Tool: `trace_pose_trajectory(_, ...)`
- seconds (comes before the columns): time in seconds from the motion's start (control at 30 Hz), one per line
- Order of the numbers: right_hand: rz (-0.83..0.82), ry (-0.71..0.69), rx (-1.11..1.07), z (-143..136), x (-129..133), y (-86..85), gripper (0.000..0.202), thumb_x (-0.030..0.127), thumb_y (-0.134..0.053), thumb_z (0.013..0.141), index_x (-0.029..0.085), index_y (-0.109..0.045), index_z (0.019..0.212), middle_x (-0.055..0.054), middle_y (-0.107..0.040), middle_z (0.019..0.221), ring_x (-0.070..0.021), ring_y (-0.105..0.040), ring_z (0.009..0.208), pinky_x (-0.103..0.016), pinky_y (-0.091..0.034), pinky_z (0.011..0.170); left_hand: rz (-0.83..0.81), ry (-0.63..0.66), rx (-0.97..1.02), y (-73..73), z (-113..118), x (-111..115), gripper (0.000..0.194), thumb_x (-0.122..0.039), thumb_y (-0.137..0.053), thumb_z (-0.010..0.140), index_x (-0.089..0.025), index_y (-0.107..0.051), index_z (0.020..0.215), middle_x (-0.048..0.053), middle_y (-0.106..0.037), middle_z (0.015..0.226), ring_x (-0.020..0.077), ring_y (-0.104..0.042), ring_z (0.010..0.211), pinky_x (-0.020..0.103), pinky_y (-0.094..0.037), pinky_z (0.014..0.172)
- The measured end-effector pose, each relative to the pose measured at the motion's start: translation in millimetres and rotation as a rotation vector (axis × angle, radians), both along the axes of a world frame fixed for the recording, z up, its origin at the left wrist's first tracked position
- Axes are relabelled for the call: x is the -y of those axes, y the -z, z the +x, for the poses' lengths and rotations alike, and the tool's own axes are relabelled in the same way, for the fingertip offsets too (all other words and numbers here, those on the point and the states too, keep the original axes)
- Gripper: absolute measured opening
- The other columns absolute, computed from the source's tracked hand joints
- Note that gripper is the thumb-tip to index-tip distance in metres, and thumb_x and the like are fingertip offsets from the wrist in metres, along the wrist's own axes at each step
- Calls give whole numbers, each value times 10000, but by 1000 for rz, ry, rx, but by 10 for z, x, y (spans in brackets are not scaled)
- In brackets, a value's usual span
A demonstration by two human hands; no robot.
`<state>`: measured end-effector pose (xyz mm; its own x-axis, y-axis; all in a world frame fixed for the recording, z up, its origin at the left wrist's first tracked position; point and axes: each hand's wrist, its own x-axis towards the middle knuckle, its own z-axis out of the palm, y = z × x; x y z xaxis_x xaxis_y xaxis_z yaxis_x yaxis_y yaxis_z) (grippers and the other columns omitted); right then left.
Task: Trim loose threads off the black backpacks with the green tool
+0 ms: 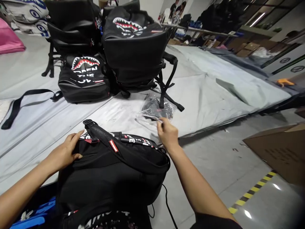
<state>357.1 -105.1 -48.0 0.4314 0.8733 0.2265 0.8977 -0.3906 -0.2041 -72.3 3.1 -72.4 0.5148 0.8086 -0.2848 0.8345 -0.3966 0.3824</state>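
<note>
A black backpack (pixel 114 178) lies before me at the table's near edge, with a black strap (pixel 102 135) bearing a small red label across it. White lettering shows along its far side. My left hand (pixel 69 148) grips its left corner, thumb on the near face and fingers over the edge. Beyond the right end of the backpack, my right hand (pixel 168 135) is closed, fingertips at the near edge of a clear plastic bag (pixel 156 108) with dark contents. Whether the fingers pinch that plastic or something else, I cannot make out.
Black backpacks with shark-mouth prints (pixel 83 79) are stacked at the back of the pale-covered table (pixel 190 82). A loose strap (pixel 30 92) lies at left, near pink material (pixel 9 36). A cardboard box (pixel 278 152) and yellow-black floor tape (pixel 252 190) are at right. People (pixel 176 9) are far behind.
</note>
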Motion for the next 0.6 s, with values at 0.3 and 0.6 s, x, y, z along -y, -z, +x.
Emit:
trace_pose_trajectory(0.3, -368, -17, 127, 270, -875, 480, 375, 298, -464, 1050, 78, -557, 1339, -175, -681, 1157, -264, -686, 1041, -429, -551, 902, 70, -8, 31, 75, -32, 39, 847, -357, -537, 813, -307, -164, 1572, 116, -382, 1503, 328, -579, 1252, 440, -522, 1005)
trace_pose_trajectory(0.6, -471, -104, 147, 259, -808, 497, 388, 358, -643, 971, 131, -591, 1281, -129, -618, 1261, -251, -636, 1094, -450, -559, 930, 149, 19, 196, 491, -290, -211, 866, -534, -614, 750, -597, -165, 1489, -15, -560, 1320, 376, -638, 1174, 570, -552, 983)
